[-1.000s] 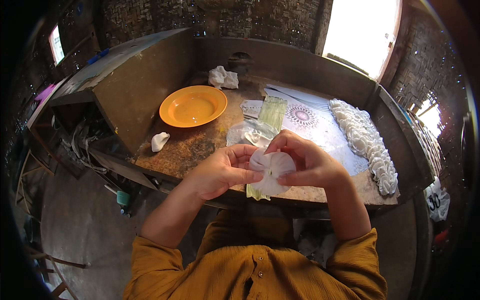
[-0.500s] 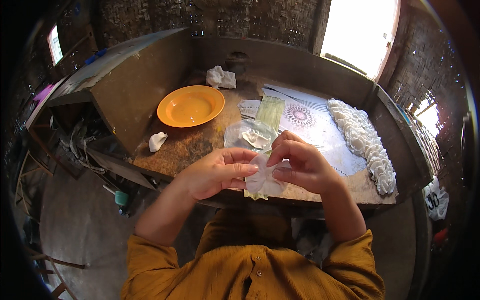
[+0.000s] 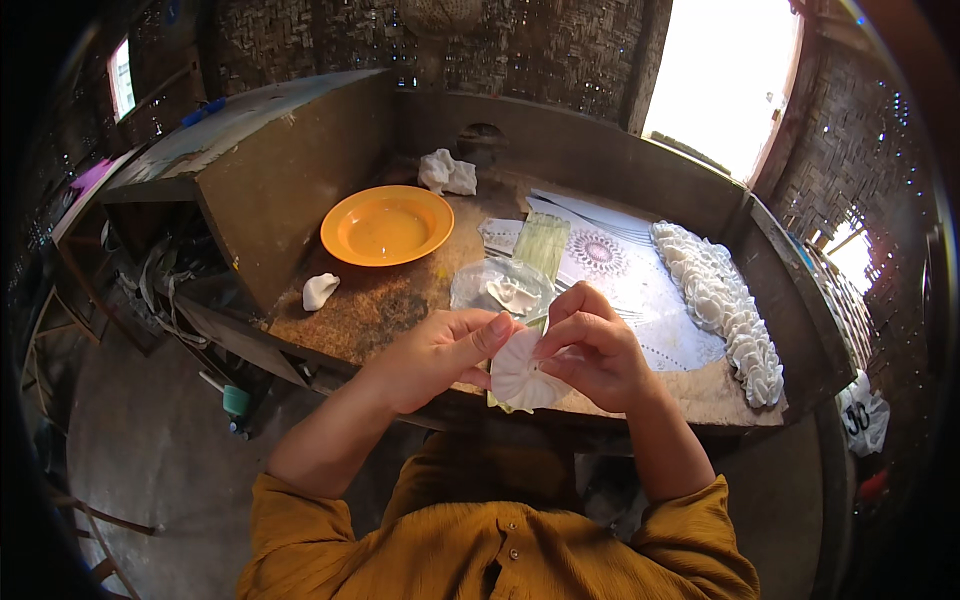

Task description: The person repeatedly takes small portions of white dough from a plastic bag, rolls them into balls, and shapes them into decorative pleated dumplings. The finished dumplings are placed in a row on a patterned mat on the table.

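Observation:
A thin white disc [image 3: 522, 372], soft like dough and pleated toward its middle, is held up over the table's front edge. My left hand [image 3: 438, 360] grips its left rim, fingers behind and thumb at the top. My right hand [image 3: 598, 352] pinches the folds near its centre between thumb and fingers. Just beyond my hands lies a clear plastic round [image 3: 470, 288] bearing a flattened white lump [image 3: 512, 294]. A pale green leaf-like strip [image 3: 542, 245] runs beneath the plastic toward me.
An orange plate [image 3: 345, 235] with some liquid sits at the left, near a small white lump [image 3: 320, 291]. Crumpled white cloth or paper [image 3: 447, 173] lies behind it. Rows of white pleated pieces [image 3: 715, 300] line the right side of a patterned white sheet [image 3: 650, 280]. Raised wooden boards [image 3: 590, 150] border the table.
The disc has turned and tilted, its pleats now gathered toward my right fingers. My left thumb has lifted from its face to the upper edge. The whole view has shifted slightly.

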Available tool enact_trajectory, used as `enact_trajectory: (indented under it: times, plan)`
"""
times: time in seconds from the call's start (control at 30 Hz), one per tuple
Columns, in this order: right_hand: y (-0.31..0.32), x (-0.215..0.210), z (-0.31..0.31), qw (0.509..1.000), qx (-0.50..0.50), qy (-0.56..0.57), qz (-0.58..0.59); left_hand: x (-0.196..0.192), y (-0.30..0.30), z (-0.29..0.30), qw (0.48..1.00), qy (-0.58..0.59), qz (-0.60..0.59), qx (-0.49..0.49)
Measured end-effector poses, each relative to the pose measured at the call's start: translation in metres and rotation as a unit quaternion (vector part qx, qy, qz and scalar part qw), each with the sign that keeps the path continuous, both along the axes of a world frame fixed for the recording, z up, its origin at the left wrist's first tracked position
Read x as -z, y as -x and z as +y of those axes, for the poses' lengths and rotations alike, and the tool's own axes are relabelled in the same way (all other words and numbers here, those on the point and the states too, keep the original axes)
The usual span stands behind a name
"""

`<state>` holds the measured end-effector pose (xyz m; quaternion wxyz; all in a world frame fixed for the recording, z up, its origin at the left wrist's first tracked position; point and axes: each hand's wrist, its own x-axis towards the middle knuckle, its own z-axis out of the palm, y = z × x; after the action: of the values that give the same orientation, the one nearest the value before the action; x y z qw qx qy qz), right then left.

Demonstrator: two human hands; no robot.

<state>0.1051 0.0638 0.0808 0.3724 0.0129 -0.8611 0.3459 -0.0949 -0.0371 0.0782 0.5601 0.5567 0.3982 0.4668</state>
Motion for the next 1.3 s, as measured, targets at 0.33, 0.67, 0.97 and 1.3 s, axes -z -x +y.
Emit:
enact_trajectory:
  times: [0.33, 0.67, 0.97, 1.3]
  plan:
    - [0.005, -0.001, -0.001, 0.996, 0.043, -0.069, 0.043, -0.005, -0.003, -0.005, 0.995, -0.056, 0.082, -0.024]
    - [0.019, 0.001, -0.014, 0.914, 0.181, -0.328, 0.154, -0.005, -0.012, 0.007, 0.99, -0.097, -0.002, -0.102]
    - [0.013, 0.0, 0.011, 0.887, 0.094, 0.452, 0.009, 0.028, -0.011, 0.033, 0.979, 0.029, -0.201, -0.019]
    - [0.001, 0.01, 0.028, 0.783, -0.031, 0.62, 0.031, 0.04, -0.017, 0.043, 0.975, 0.074, -0.2, -0.064]
